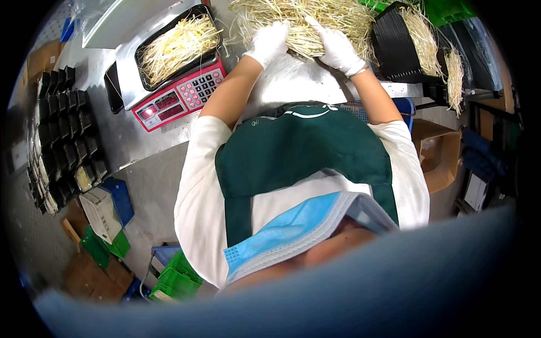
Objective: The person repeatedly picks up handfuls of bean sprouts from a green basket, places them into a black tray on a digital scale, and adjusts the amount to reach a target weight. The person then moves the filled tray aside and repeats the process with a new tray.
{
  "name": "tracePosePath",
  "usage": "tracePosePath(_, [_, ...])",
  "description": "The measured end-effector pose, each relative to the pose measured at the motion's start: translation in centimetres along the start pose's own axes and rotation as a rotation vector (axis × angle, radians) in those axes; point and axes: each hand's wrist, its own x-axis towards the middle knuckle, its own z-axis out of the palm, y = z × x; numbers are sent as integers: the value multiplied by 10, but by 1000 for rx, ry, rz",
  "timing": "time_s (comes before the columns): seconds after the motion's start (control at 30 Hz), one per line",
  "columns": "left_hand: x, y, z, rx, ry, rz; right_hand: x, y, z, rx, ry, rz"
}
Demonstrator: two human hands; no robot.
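Note:
My left hand, in a white glove, lies at the left of the near edge of a large heap of bean sprouts. My right hand, gloved too, touches the same heap a little to the right, with the index finger stretched out over it. Some sprouts lie between the two hands; whether the fingers grip any cannot be told. To the left, a black plastic tray filled with bean sprouts rests on the metal pan of a red digital scale.
Stacked black trays with sprouts on top stand right of the heap. Several filled black trays are piled at the left of the steel table. A green crate and a cardboard box are lower down.

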Motion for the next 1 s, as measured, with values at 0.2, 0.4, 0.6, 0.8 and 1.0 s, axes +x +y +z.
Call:
tracePosePath(0.2, [-44, -6, -35, -151, 53, -180, 2, 23, -49, -162, -102, -9])
tracePosePath(0.4, [-67, 6, -3, -33, 113, 156, 7, 19, -55, 315, 1, 190])
tracePosePath(0.6, [-85, -4, -5, 4, -96, -99, 26, -13, -21, 313, -406, 95])
tracePosePath(0.8, [-72, -4, -15, -112, -135, -52, 22, -87, -14, -171, -402, 265])
tracePosePath(1.0, [-54, -26, 9, 48, 13, 128, 25, -71, -12, -233, -348, 214])
